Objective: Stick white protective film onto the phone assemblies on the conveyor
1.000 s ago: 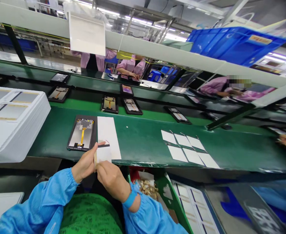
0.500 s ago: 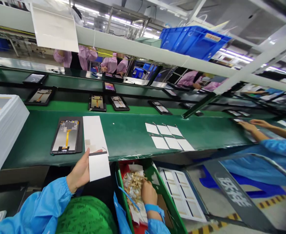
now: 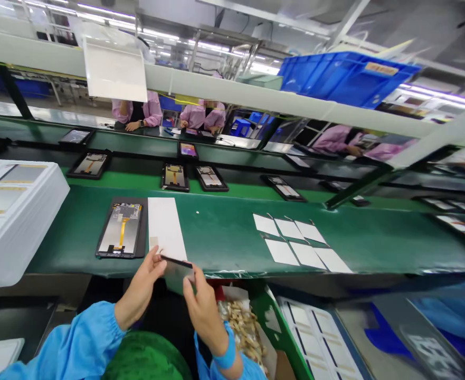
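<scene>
Both hands hold a thin flat battery with a dark strip along its top edge, just off the bench's front edge. My left hand pinches its left top corner. My right hand grips its right side between thumb and fingers. Behind it a white card lies on the green bench. Left of the card, an opened tablet with a yellow ribbon cable rests on a dark sheet. To the right, several white flat batteries with short leads lie in two rows.
A stack of white plastic trays stands at the left. Below the bench are a green bin of peeled scraps and a tray of batteries. Several tablets lie on the line behind. A blue crate sits on the overhead beam.
My right hand has come up from the scrap bin and taken hold of the battery's right side. The battery's visible face has turned from white to grey. The view has shifted left.
</scene>
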### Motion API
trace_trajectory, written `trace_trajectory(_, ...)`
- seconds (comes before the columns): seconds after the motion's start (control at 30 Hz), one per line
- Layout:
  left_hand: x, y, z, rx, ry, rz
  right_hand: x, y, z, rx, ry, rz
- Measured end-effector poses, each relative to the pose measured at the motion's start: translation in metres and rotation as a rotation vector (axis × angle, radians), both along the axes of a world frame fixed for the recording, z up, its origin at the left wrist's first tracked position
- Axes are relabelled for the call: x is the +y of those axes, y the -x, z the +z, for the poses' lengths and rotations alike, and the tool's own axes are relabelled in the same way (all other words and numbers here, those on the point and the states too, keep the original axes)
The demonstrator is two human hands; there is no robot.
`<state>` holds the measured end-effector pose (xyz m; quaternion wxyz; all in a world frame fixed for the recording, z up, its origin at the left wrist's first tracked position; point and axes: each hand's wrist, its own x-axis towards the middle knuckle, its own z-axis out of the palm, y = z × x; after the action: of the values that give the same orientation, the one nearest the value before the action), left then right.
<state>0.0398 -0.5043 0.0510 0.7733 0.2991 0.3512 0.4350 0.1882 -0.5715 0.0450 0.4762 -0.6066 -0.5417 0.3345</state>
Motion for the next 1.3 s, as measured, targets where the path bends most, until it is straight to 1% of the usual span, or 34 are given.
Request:
trace_trajectory(0.1,0.018,0.038,-0.009,0.153,-0.183,-0.163,0.013,0.005,-0.002,0.387,0.14,0.091)
trace_trajectory(0.13,0.023,0.05,-0.013,0.198,-0.269,-0.195,0.018,0.012,-0.004,0.512,0.18,0.118)
trace_trajectory(0.17,0.026,0.061,-0.017,0.252,-0.37,-0.183,0.023,0.021,-0.007,0.62,0.215,0.131)
trace_trajectory(0.23,0.028,0.079,-0.025,0.367,-0.572,-0.064,0.034,0.042,-0.012,0.761,0.269,0.135)
trace_trajectory(0.27,0.027,0.086,-0.028,0.41,-0.637,0.01,0.039,0.053,-0.015,0.79,0.279,0.132)
trace_trajectory(0.3,0.025,0.093,-0.031,0.432,-0.662,0.071,0.043,0.064,-0.017,0.795,0.278,0.132)
trace_trajectory(0.33,0.022,0.098,-0.032,0.427,-0.638,0.121,0.048,0.073,-0.017,0.778,0.265,0.134)
trace_trajectory(0.37,0.02,0.103,-0.032,0.396,-0.564,0.152,0.052,0.081,-0.016,0.74,0.247,0.14)
trace_trajectory(0.43,0.018,0.114,-0.029,0.29,-0.327,0.167,0.06,0.091,-0.011,0.594,0.217,0.177)
trace_trajectory(0.5,0.021,0.13,-0.026,0.185,-0.099,0.151,0.07,0.094,-0.002,0.361,0.231,0.258)
trace_trajectory(0.57,0.03,0.151,-0.024,0.157,0.035,0.169,0.086,0.093,0.004,0.095,0.255,0.325)
trace_trajectory(0.6,0.035,0.163,-0.025,0.172,0.071,0.191,0.096,0.093,0.005,-0.033,0.235,0.337)
trace_trajectory(0.67,0.049,0.187,-0.027,0.231,0.098,0.23,0.12,0.093,0.003,-0.272,0.11,0.346)
trace_trajectory(0.73,0.062,0.206,-0.03,0.288,0.091,0.233,0.145,0.096,-0.004,-0.484,-0.053,0.383)
trace_trajectory(0.8,0.074,0.219,-0.033,0.325,0.068,0.224,0.169,0.1,-0.014,-0.646,-0.14,0.44)
trace_trajectory(0.87,0.085,0.226,-0.036,0.357,0.042,0.199,0.186,0.104,-0.025,-0.73,-0.162,0.461)
trace_trajectory(0.93,0.097,0.227,-0.041,0.378,0.01,0.161,0.196,0.108,-0.034,-0.741,-0.177,0.455)
trace_trajectory(1.0,0.109,0.226,-0.046,0.38,-0.02,0.126,0.203,0.11,-0.041,-0.681,-0.181,0.433)
trace_trajectory(1.07,0.121,0.222,-0.052,0.38,-0.046,0.108,0.207,0.112,-0.043,-0.548,-0.14,0.398)
trace_trajectory(1.13,0.135,0.213,-0.054,0.401,-0.073,0.107,0.211,0.111,-0.04,-0.362,-0.066,0.349)
trace_trajectory(1.2,0.147,0.2,-0.054,0.429,-0.101,0.106,0.215,0.107,-0.031,-0.176,0.023,0.308)
trace_trajectory(1.3,0.162,0.177,-0.052,0.44,-0.158,0.056,0.217,0.093,-0.015,-0.011,0.141,0.273)
